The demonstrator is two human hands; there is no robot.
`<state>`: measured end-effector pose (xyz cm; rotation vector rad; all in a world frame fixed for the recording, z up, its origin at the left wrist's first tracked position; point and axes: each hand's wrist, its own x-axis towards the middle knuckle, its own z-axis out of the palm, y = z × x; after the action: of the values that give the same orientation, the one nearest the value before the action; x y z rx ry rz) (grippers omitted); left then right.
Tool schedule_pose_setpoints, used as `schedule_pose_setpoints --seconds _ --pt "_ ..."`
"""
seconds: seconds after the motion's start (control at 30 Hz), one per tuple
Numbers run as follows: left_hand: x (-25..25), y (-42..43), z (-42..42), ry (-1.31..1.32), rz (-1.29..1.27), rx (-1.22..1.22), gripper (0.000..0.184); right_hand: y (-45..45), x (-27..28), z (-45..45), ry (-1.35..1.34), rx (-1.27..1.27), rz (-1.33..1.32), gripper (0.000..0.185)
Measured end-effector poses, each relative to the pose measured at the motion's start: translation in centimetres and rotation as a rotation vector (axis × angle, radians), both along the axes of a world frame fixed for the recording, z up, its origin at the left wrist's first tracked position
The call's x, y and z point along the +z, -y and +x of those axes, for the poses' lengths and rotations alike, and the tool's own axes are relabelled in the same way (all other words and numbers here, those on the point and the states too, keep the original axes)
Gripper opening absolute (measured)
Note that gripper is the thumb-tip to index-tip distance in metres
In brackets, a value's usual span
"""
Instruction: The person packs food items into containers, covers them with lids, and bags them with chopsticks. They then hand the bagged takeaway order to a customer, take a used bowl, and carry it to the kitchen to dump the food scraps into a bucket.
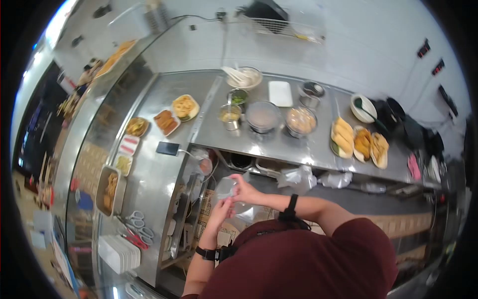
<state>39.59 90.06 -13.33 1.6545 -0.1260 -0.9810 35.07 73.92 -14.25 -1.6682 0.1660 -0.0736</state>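
In front of my body, beside the counter corner, a thin clear plastic bag (227, 187) hangs between my hands. My right hand (244, 192) is closed on its upper part, thumb and fingers pinched together. Just below and to the left, my left hand (220, 213) pinches the plastic too, with its fingertips almost touching the right hand. The bag's exact outline is blurred. More clear plastic (250, 214) shows under my right wrist.
A phone (168, 148) with a cable lies near the counter's inner edge. Trays of fried food (166, 122), scissors (141, 223) and stacked white trays (119, 253) stand left. Ahead are lidded bowls (263, 117) and bread rolls (342, 137). Plastic bags (297, 178) hang below the counter edge.
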Motion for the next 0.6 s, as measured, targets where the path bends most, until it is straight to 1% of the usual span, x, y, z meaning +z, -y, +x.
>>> schedule_pose_setpoints --seconds 0.03,0.13,0.23,0.3,0.33,0.37,0.4,0.47,0.5,0.57,0.6 --pt "-0.3 0.4 0.1 -0.220 -0.155 0.059 0.033 -0.6 0.9 0.0 0.063 0.066 0.045 0.074" --pt "-2.7 0.2 1.6 -0.242 -0.431 0.270 0.025 -1.0 1.5 0.0 0.044 0.046 0.356 0.066" --pt "-0.4 -2.0 3.5 -0.612 -0.670 0.530 0.017 3.4 0.8 0.4 -0.112 -0.145 0.898 0.062" --pt "-0.2 -5.3 5.7 -0.630 -0.833 0.622 0.014 8.9 1.4 0.4 -0.208 -0.240 0.748 0.058" --pt "-4.0 -8.8 8.2 -0.641 -1.087 0.306 0.016 10.3 2.4 -0.1 -0.171 -0.332 0.576 0.054" --pt "-4.2 -9.5 7.9 -0.272 -0.674 0.420 0.027 11.0 3.6 -0.4 -0.126 -0.421 0.401 0.050" --pt "-4.3 -10.1 7.6 -0.020 -0.154 0.472 0.037 11.5 3.9 0.0 -0.085 -0.382 0.190 0.048" --pt "-3.3 -9.2 6.8 0.504 0.230 0.339 0.051 11.6 4.5 0.3 0.015 -0.301 -0.229 0.045" --pt "-3.0 -8.5 6.5 0.763 0.418 0.255 0.059 11.1 5.0 0.2 0.006 -0.245 -0.283 0.045" --pt "-1.0 -5.5 5.9 0.961 0.095 0.153 0.076 9.4 7.2 0.7 0.000 -0.135 -0.395 0.048" --pt "1.8 -3.0 5.0 1.016 0.013 0.043 0.078 8.6 8.1 0.9 0.005 -0.045 -0.369 0.049"
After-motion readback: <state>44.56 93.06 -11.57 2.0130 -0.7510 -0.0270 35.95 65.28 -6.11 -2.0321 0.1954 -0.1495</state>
